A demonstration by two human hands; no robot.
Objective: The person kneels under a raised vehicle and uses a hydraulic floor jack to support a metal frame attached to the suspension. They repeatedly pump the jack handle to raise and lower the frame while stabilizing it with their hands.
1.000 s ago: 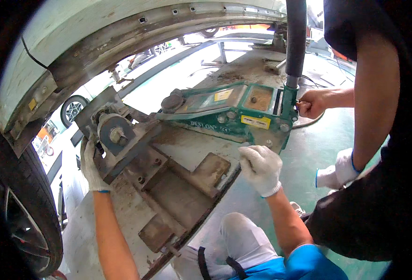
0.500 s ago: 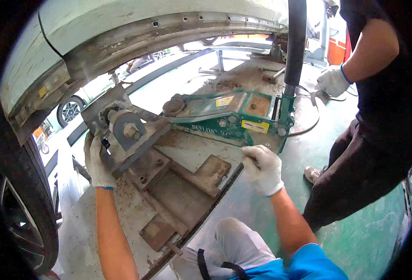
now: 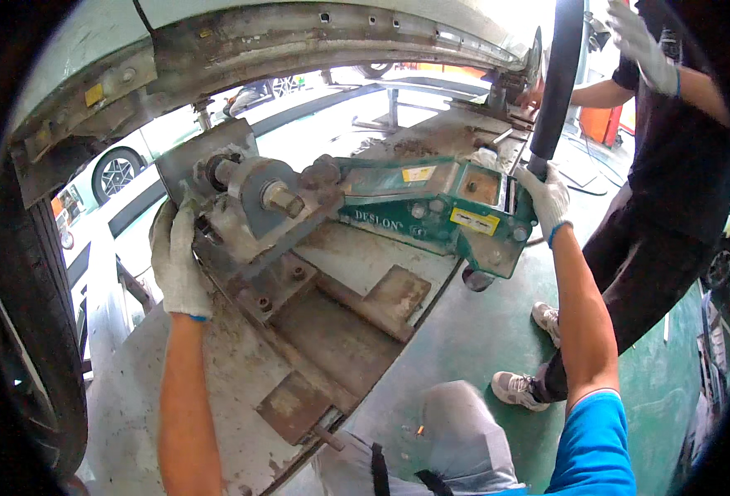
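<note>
From my distant seat, I watched the white-gloved left hand (image 3: 180,260) grip the left edge of the grey steel clamp (image 3: 259,192); the white-gloved right hand (image 3: 547,197) clasped the handle base of the long green metal jack (image 3: 398,213), beside the clamp.

Person's white-knit-gloved left hand (image 3: 180,260) is up and left of their bent, pale-grey-trousered knee (image 3: 468,417), fingers pointing up. The matching gloved right hand (image 3: 547,202)'s above right of that knee, fingers curled, arm pretty much straight.
</note>
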